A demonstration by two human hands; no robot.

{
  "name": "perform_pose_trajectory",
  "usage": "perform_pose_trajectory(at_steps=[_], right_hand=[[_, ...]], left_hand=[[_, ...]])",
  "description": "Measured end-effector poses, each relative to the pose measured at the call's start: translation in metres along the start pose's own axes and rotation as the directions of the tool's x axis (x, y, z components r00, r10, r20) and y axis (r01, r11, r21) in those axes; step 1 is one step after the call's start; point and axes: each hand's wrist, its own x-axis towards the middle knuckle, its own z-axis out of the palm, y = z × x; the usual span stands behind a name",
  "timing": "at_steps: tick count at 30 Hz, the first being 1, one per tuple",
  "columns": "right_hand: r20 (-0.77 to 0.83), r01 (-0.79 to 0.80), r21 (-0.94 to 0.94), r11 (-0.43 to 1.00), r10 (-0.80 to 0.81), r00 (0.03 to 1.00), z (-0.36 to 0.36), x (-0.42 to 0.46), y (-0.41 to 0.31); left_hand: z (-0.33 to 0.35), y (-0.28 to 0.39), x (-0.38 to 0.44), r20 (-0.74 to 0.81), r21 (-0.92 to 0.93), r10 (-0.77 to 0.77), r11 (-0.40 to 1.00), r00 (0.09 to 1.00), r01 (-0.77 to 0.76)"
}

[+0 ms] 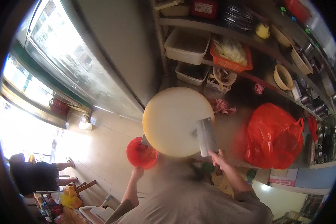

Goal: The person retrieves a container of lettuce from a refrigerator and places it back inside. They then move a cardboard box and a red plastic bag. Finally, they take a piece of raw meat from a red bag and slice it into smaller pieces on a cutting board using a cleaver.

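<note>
A large round chopping board (176, 120) lies before me, its pale top bare apart from a small shadow. My right hand (219, 159) grips a cleaver (206, 137), its broad metal blade over the board's right edge. At the board's lower left, my left hand (137, 173) holds a red plastic bowl (140, 154) by the rim, below the level of the board. What is in the bowl is too blurred to name. Behind the board's right side lies a crumpled pink cloth (225, 107). Further right stands a full red plastic bag (273, 137).
Metal shelves (184, 21) at the back hold white tubs (187, 44), an orange basket (232, 56) of bagged greens and stacked plates. A glass-doored cabinet (81, 53) rises at the left. Another person (35, 173) is at the far left, near a cluttered table and a chair (96, 214).
</note>
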Motion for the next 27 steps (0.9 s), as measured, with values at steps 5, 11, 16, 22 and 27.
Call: perform_pose_trajectory(at_steps=[5, 11, 16, 22, 27], right_hand=[[-0.115, 0.191, 0.172, 0.966, -0.173, 0.978, -0.007, 0.073, -0.04], [-0.076, 0.017, 0.014, 1.0, -0.016, 0.997, -0.005, 0.006, 0.006], [-0.041, 0.193, 0.127, 0.973, -0.189, 0.981, -0.015, 0.089, -0.05], [0.008, 0.136, -0.033, 0.99, -0.135, 0.991, 0.002, -0.018, 0.008], [-0.083, 0.09, -0.028, 0.996, -0.092, 0.992, -0.01, 0.064, -0.016]], left_hand=[[0.02, 0.008, 0.005, 0.157, 0.092, -0.105, 0.992, 0.982, 0.091], [0.028, 0.019, 0.004, 0.108, 0.189, -0.005, 0.982, 0.994, -0.016], [0.029, -0.003, -0.001, 0.125, 0.254, 0.242, 0.93, 0.962, -0.267], [0.027, 0.021, -0.006, -0.005, 0.431, 0.351, 0.846, 0.936, -0.315], [0.033, 0.053, -0.023, 0.072, 0.39, 0.246, 0.885, 0.967, -0.255]])
